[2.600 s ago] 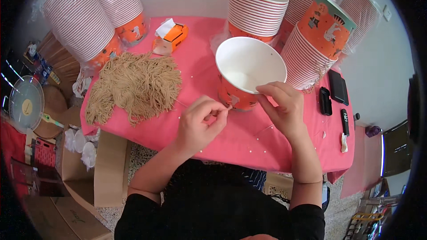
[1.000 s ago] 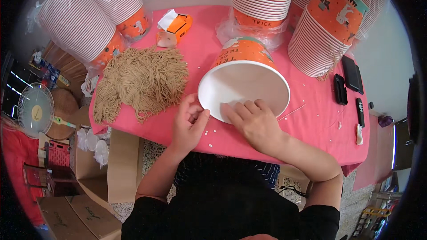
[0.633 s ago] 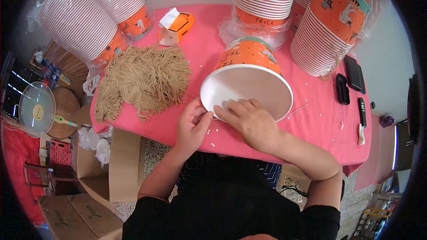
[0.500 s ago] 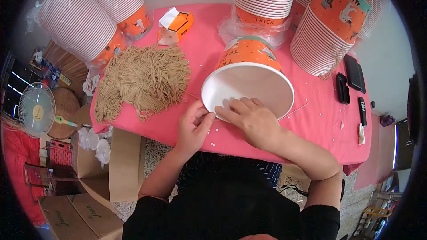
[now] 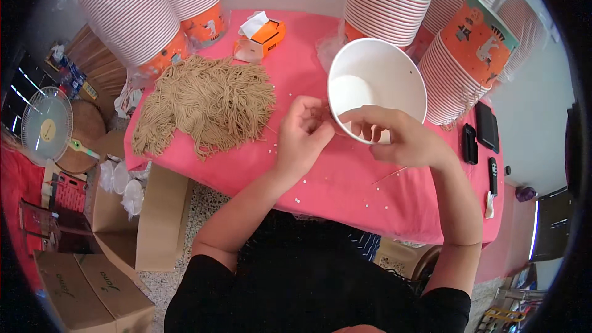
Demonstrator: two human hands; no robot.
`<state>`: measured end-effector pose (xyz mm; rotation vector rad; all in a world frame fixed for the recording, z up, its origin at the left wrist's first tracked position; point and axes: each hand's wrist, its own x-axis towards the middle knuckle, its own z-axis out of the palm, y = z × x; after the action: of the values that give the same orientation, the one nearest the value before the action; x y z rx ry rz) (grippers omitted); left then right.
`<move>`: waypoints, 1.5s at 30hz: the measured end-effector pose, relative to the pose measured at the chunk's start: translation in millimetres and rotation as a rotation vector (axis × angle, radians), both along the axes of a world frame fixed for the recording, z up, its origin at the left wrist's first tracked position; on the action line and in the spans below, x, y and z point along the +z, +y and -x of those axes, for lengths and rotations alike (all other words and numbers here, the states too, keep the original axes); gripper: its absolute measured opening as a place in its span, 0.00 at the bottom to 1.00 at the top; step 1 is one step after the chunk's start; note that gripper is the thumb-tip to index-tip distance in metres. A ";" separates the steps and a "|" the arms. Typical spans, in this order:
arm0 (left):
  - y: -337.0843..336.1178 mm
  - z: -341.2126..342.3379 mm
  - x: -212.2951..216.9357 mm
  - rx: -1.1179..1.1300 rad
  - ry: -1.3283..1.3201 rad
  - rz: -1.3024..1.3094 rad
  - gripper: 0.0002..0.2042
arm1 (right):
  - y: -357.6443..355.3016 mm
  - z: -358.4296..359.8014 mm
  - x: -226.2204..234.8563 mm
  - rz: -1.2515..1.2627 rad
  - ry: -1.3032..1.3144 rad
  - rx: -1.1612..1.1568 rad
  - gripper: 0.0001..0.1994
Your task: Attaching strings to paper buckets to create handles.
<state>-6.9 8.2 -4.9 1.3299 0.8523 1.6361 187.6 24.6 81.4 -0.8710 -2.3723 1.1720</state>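
Note:
A large paper bucket (image 5: 376, 74) is tilted with its white mouth toward me. A small dark hole shows in its inner wall at the right. My left hand (image 5: 303, 139) grips it at the left edge, its fingers curled behind the rim and partly hidden. My right hand (image 5: 410, 139) is bent over the near rim, fingers inside the mouth and thumb outside. Left of the bucket, a heap of tan cord (image 5: 203, 105) lies on the table. A thin stick-like piece or strand (image 5: 390, 176) rests below my right hand.
Nested paper buckets (image 5: 132, 12) stand in plastic at the back left, with more bucket stacks (image 5: 388, 9) at the back. An orange box (image 5: 265, 40) sits behind the cord. Small white dots lie scattered on the pink cloth (image 5: 327, 194). A black-handled cutter (image 5: 493, 176) and dark cases (image 5: 487, 126) lie at the right.
The bucket has tipped up and shifted right and back, so its mouth shows more fully. Both hands have moved right with it; my right hand has gone to the near right rim.

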 end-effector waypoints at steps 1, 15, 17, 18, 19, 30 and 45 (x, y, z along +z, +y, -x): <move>3.4 -1.3 1.9 -0.016 0.001 0.003 0.12 | 4.0 -3.2 3.1 -0.003 -0.009 0.004 0.30; -12.8 22.2 21.4 -0.329 -0.252 0.143 0.11 | 12.2 -11.9 18.9 0.046 -0.109 0.014 0.23; -14.1 22.9 14.8 -0.293 -0.281 0.060 0.12 | 11.8 -7.7 16.9 -0.095 -0.113 0.033 0.22; -16.4 22.5 14.4 -0.288 -0.284 0.061 0.12 | 10.5 -6.6 17.2 -0.094 -0.115 0.038 0.22; -18.9 22.1 14.2 -0.232 -0.270 0.004 0.11 | 8.9 -5.6 18.3 -0.098 -0.131 0.021 0.22; -15.4 17.8 -2.2 -0.169 -0.275 -0.151 0.09 | 10.1 3.6 27.9 -0.051 -0.119 -0.040 0.13; -8.2 9.1 -3.7 -0.185 -0.283 -0.161 0.08 | 22.7 16.7 24.5 -0.098 -0.246 -0.072 0.09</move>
<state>-16.0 0.0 -8.6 1.2075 0.4244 1.7203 170.8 47.4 105.9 -1.1132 -2.5417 0.9598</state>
